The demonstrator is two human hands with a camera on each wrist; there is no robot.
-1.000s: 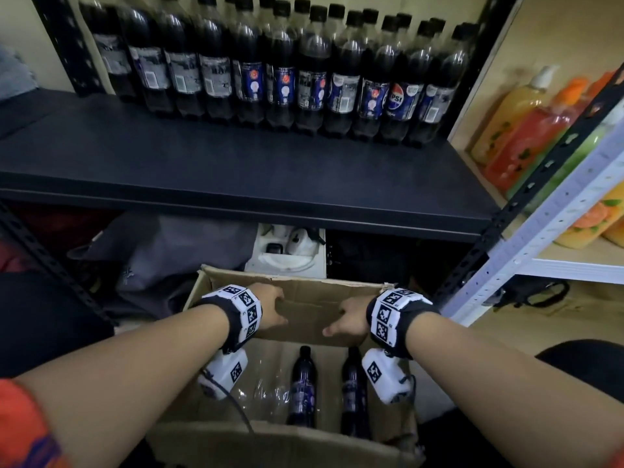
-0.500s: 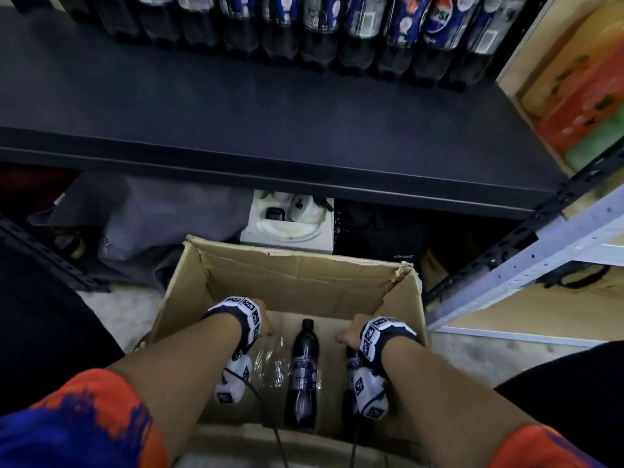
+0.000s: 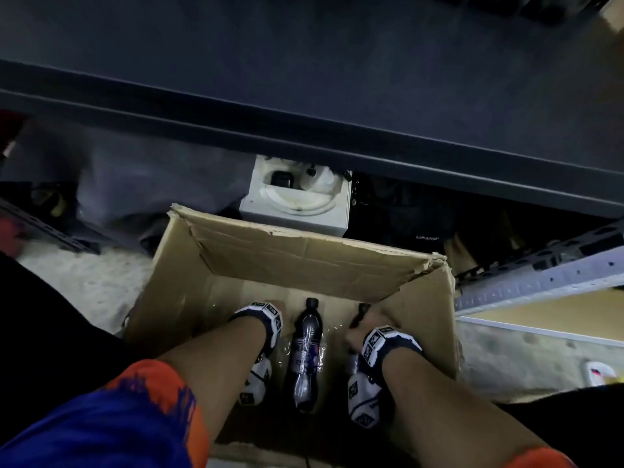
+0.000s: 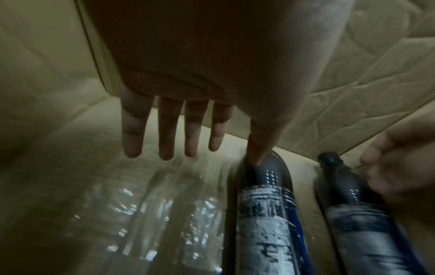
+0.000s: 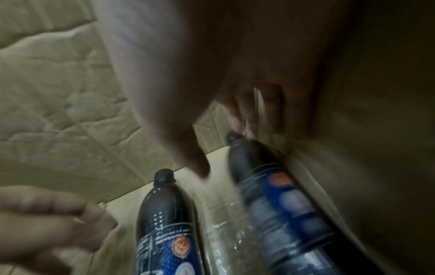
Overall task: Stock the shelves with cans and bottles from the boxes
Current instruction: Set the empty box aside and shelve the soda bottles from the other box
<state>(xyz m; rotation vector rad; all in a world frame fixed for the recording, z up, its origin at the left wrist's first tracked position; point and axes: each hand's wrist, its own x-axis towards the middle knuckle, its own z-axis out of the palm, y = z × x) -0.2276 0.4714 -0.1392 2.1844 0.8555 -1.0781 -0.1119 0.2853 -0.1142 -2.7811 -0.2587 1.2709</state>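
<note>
Both forearms reach straight down; left hand (image 4: 179,104) spread flat, fingers (image 4: 133,130) straight, holding nothing; right hand (image 5: 212,104) blurred, fingers curling, grip unclear

Orange-and-blue sleeves (image 3: 145,410), marker-printed wristbands (image 3: 270,322), white wrist cameras (image 3: 363,400)

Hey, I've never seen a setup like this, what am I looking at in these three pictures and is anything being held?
No machine here: a person wears one camera on the head and one on each wrist. The head view looks down into a cardboard box on the floor below a dark shelf. Two dark bottles lie inside on crinkled plastic wrap. The left hand, seen from its wrist camera, is spread open above the wrap, beside the middle bottle. The right hand reaches the cap end of the right bottle; blur hides whether it grips.
</note>
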